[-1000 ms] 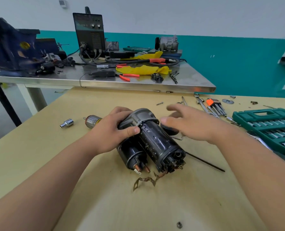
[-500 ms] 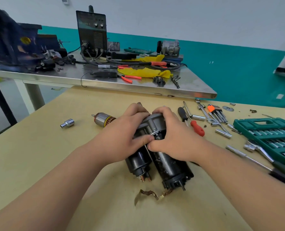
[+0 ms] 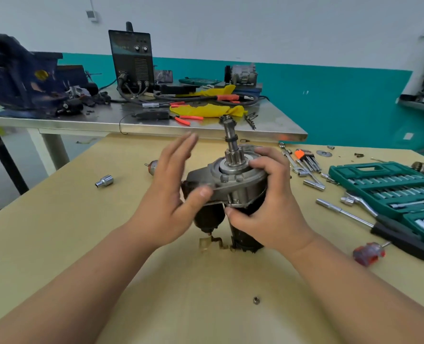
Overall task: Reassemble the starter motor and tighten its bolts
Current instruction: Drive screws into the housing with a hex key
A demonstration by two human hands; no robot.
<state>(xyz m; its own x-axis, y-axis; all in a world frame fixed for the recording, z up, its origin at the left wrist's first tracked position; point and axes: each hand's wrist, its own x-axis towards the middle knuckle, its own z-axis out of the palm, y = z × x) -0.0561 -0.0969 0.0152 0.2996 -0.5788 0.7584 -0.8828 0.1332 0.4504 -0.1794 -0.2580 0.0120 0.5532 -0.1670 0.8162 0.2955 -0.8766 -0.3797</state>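
Starter motor (image 3: 233,180) stands upright on wooden table (image 3: 101,244), pinion shaft (image 3: 230,142) uppermost. Right hand (image 3: 273,212) grips its housing, fingers curled round. Left hand (image 3: 168,194), fingers straight, rests its thumb on the motor's left flange.

Starter motor (image 3: 233,186): end flange dull grey cast metal; body black, semi-gloss.
Pinion shaft (image 3: 231,142): bare machined steel.
Table (image 3: 69,232): matt tan board, smooth.
Rear table (image 3: 101,115): stainless sheet, reflective.
Loose socket (image 3: 104,181): bright chrome.
Socket case (image 3: 377,170): green moulded plastic.
Rag (image 3: 206,111): yellow cloth.
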